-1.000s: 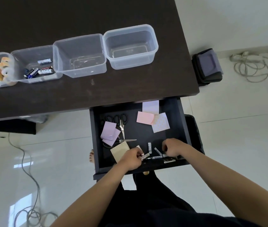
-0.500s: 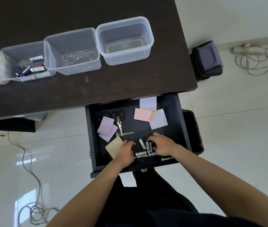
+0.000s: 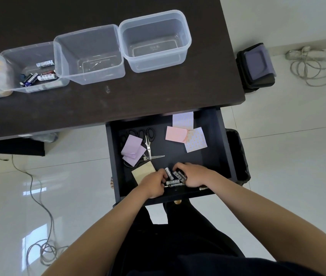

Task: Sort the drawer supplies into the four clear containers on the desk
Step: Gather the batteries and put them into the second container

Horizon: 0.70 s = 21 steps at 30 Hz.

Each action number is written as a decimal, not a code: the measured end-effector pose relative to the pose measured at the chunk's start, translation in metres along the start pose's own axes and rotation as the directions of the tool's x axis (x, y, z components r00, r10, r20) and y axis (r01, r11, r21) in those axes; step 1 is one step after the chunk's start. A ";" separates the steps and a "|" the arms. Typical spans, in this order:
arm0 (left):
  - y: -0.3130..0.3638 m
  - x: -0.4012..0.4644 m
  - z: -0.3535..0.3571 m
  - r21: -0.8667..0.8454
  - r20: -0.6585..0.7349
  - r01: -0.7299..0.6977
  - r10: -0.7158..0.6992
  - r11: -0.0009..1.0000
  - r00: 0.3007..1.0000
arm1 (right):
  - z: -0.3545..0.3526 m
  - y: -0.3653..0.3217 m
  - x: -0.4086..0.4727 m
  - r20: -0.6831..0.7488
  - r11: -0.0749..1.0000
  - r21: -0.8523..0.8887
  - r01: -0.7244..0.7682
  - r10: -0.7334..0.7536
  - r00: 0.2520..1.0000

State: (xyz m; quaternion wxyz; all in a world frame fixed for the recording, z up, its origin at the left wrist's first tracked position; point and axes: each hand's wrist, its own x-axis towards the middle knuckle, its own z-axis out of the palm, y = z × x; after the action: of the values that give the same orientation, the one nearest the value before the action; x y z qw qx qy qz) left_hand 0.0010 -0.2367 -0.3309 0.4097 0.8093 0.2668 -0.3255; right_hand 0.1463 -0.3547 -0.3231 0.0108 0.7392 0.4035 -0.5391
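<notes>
Dark drawer (image 3: 221,140), hands gathering batteries (image 3: 170,173), labels unreadable

No legible text on batteries (image 3: 45,63)

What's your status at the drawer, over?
Left hand and right hand gathering small white-labelled batteries at front of open dark drawer. Grip unclear. Two right clear plastic containers empty. Nothing blocking.
</notes>
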 end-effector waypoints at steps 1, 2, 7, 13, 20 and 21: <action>-0.001 -0.001 0.000 -0.014 -0.025 -0.006 0.006 1.000 1.000 | 0.001 -0.001 0.001 0.007 1.000 0.011 -0.010 0.010 1.000; -0.002 -0.001 0.001 -0.023 -0.061 -0.016 0.015 1.000 0.998 | 0.003 -0.001 0.001 0.018 1.000 0.020 -0.020 0.020 1.000; -0.002 0.001 0.003 -0.017 -0.153 -0.124 0.120 0.992 0.981 | 0.011 -0.003 0.002 0.087 0.999 0.032 -0.031 0.028 0.996; -0.003 0.010 0.002 0.235 0.027 -0.108 0.105 0.966 0.994 | 0.012 0.001 0.003 0.034 0.993 0.103 -0.050 0.047 0.998; -0.004 0.012 0.003 0.211 0.036 -0.108 0.102 0.972 0.994 | 0.009 0.000 0.003 0.058 0.996 0.088 -0.033 0.028 0.998; -0.005 0.011 0.004 0.209 0.037 -0.111 0.105 0.972 0.994 | 0.009 -0.001 0.004 0.054 0.995 0.089 -0.034 0.029 0.998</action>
State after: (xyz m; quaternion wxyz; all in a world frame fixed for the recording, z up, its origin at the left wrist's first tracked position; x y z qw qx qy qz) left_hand 0.0033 -0.2359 -0.3436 0.3423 0.8572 0.1813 -0.3395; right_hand 0.1394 -0.3562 -0.3294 -0.0033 0.7306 0.3668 -0.5759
